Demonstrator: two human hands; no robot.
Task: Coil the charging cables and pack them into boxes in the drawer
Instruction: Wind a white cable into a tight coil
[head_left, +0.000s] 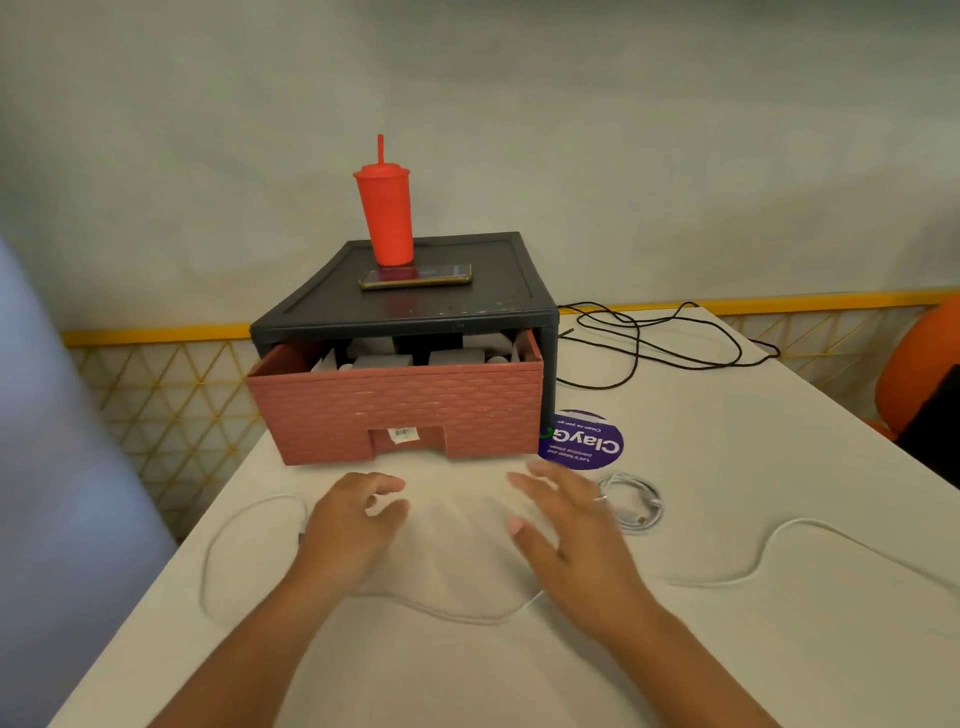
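Observation:
A pink brick-patterned drawer (405, 410) stands partly pulled out of a dark cabinet (415, 306); grey and black boxes (384, 358) show inside it. My left hand (353, 525) and my right hand (566, 525) hover over the white table just in front of the drawer, fingers relaxed, holding nothing. A coiled white cable (636, 501) lies right of my right hand. A long loose white cable (779, 540) snakes across the table from the left, past both wrists, to the right edge. A black cable (649, 343) lies tangled behind the cabinet's right side.
A red tumbler with a straw (387, 213) and a phone (415, 275) sit on the cabinet top. A purple round sticker (584, 441) lies by the drawer's right corner. An orange chair (919, 364) stands at the table's right edge; a wall is behind.

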